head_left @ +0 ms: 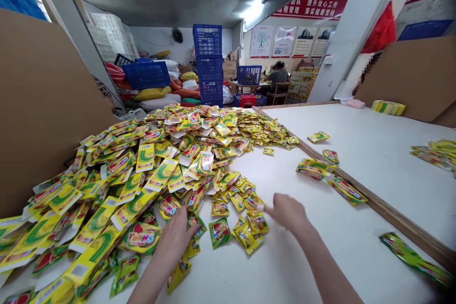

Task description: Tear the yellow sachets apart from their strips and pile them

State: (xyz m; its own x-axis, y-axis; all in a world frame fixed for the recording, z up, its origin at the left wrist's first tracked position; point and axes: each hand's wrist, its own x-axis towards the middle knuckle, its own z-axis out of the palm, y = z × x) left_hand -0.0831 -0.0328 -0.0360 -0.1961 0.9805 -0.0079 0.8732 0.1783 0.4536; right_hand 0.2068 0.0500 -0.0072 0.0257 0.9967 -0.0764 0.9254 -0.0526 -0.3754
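A big heap of yellow and green packets and printed cards [153, 171] covers the left half of the white table [285, 266]. My left hand [176, 237] lies on the heap's near edge, fingers pressed down on small packets; whether it grips one is hidden. My right hand [287, 211] reaches leftward toward a cluster of small packets [249, 228], its fingers curled and touching the nearest one.
A wooden strip [356, 190] divides the table; scattered packets [315, 168] lie along it. Brown cardboard walls [39, 104] stand left and right. Blue crates [208, 64] are stacked behind, and a person sits at a far desk [278, 78].
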